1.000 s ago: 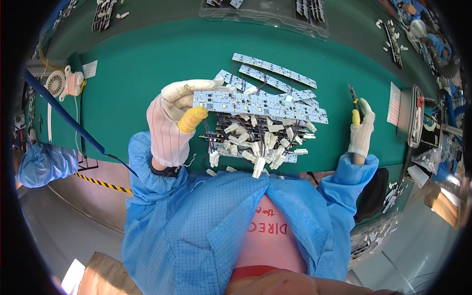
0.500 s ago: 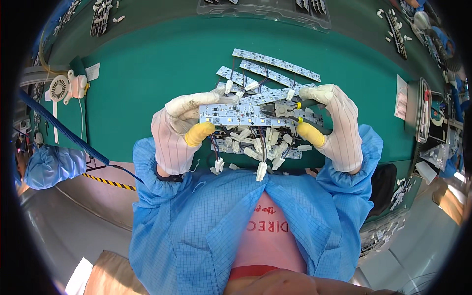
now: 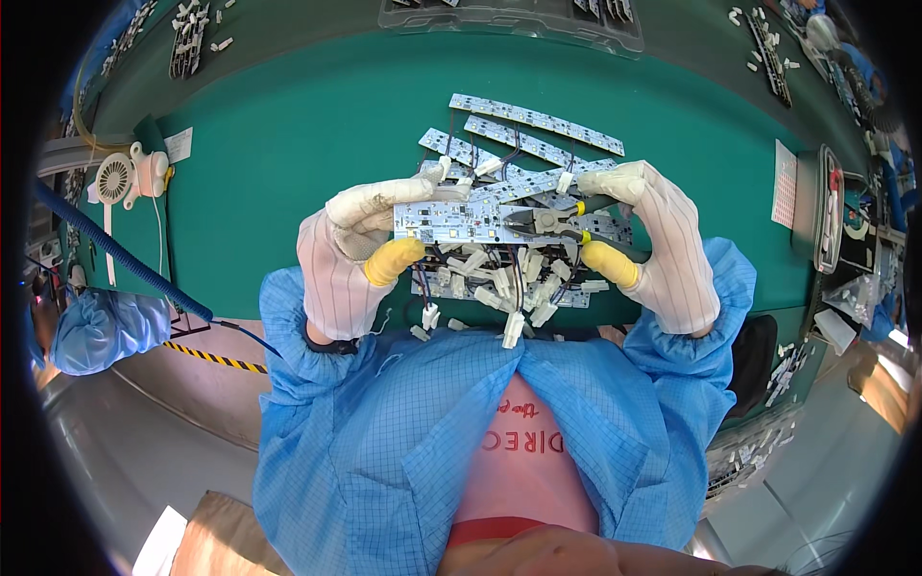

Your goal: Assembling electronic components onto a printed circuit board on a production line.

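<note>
My left hand (image 3: 351, 254), in a white glove with yellow fingertips, grips a narrow white LED strip board (image 3: 447, 221) at its left end. My right hand (image 3: 658, 250), gloved the same way, holds small cutting pliers (image 3: 543, 223) whose jaws meet the right end of that board. Both hands are raised over a heap of similar strip boards with white connectors and dark wires (image 3: 509, 288). More strips (image 3: 533, 120) lie flat on the green mat (image 3: 307, 125) just beyond.
A small white fan (image 3: 120, 178) and a blue corrugated hose (image 3: 115, 254) sit at the left. Trays of parts (image 3: 197, 43) line the far edge. A white paper (image 3: 785, 182) and a grey tray (image 3: 828, 221) stand at the right. A person in blue (image 3: 96, 326) is at left.
My right hand came in from the far right with the pliers and now sets them against the board. My left hand lowered the board slightly toward me.
</note>
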`<act>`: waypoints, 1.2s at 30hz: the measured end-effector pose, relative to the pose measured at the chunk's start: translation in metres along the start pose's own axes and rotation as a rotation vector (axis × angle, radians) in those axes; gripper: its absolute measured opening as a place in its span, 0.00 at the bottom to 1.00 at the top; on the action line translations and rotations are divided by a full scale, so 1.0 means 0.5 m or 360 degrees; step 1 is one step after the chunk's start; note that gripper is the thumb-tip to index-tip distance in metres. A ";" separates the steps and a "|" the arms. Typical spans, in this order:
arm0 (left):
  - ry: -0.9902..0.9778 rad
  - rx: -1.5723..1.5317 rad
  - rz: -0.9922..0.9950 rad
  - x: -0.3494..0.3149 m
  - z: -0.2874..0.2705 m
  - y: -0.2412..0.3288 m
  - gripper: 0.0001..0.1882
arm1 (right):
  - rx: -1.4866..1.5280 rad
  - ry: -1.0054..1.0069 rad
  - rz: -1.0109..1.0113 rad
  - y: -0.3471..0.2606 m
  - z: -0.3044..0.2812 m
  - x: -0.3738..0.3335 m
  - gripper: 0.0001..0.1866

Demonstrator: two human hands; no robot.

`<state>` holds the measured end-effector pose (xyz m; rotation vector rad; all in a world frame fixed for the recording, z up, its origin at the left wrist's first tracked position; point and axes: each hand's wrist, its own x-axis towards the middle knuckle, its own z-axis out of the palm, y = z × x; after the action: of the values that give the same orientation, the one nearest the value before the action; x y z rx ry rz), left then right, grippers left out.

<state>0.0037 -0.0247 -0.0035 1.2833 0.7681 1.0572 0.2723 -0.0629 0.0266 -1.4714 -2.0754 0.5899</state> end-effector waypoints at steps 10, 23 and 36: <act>-0.0074 -0.0176 0.0015 0.001 -0.010 -0.011 0.23 | 0.0043 -0.0109 0.0106 0.004 -0.003 -0.006 0.23; 0.0143 -0.0190 0.0154 0.006 -0.037 -0.011 0.25 | -0.1405 0.0292 0.1408 0.272 -0.016 -0.129 0.21; 0.0124 -0.0258 -0.0060 0.009 -0.041 0.010 0.23 | 0.1270 0.0457 0.0615 -0.007 -0.012 0.006 0.22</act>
<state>-0.0144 -0.0129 -0.0016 1.0914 0.7465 1.1214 0.2730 -0.0609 0.0338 -1.3446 -1.1174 1.1165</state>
